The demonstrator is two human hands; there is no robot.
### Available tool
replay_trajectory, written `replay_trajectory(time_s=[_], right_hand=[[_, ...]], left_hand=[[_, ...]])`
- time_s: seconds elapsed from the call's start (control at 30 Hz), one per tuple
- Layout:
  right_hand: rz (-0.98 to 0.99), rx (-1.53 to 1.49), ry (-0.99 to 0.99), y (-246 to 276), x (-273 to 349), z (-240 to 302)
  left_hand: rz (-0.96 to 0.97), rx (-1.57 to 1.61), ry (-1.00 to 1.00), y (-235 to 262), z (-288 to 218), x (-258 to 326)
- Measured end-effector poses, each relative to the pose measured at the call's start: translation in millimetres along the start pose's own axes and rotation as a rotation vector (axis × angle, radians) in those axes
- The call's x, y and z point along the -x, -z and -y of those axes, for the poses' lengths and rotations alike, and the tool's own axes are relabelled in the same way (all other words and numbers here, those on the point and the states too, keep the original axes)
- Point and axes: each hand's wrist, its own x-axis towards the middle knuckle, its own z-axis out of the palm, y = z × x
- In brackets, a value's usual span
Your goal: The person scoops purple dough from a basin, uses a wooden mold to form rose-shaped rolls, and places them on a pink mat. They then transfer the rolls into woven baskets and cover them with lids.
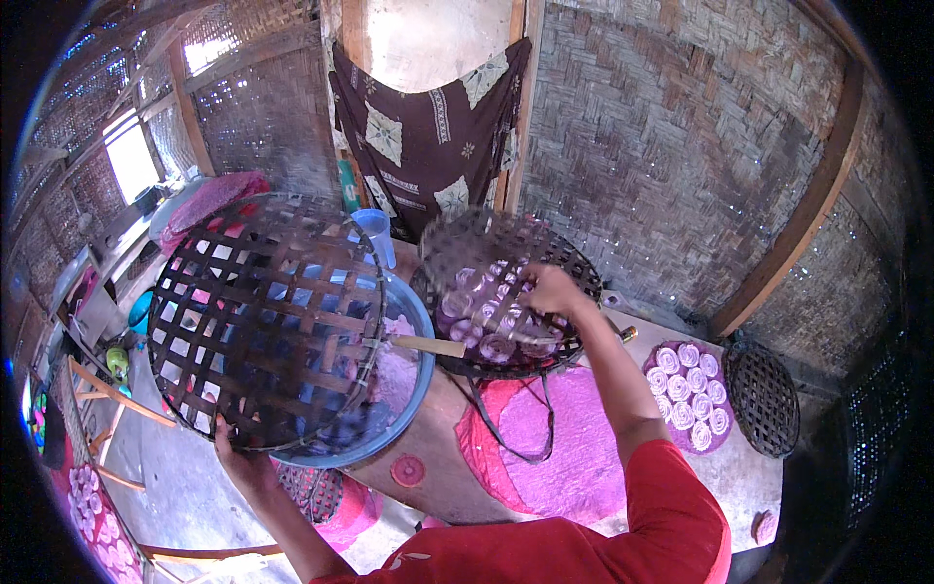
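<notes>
My left hand (238,459) grips the lower rim of a large round open-weave bamboo tray (263,316), tilted up over a blue basin (420,389) of pale pink, crumbly stuff. On the right, my right hand (553,290) is closed at the edge of a thin, round see-through disc (467,243), smeared by motion. Below that disc lies a dark woven basket (457,367) with several pink swirled pieces (498,347) in it. A flat wooden stick (428,345) juts out between tray and basket. My right fingertips are partly blurred.
Pink cloth or sheet (564,443) lies on the table before me. At right are a round tray of pale swirls (693,399) and a dark lattice tray (764,399). A blue pitcher (376,237) stands behind the basin. Woven walls (671,156) close off the back.
</notes>
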Motion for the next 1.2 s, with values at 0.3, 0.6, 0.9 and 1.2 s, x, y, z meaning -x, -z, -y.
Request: replay_trajectory(time_s=[0.3,0.6,0.9,1.2], right_hand=[[0.166,-1.922,0.098,51,16,-40],[0.271,-2.245,0.069,-79,7,-69],[0.348,-2.298,0.080,-124,-3,-67],[0.089,-2.185,0.031,-92,19,-116]], left_hand=[[0.005,0.032,-0.062,1,2,-6],[0.056,0.052,-0.033,-3,-3,-3],[0.024,0.035,-0.072,-6,-8,4],[0.041,0.030,-0.051,1,-2,-3]])
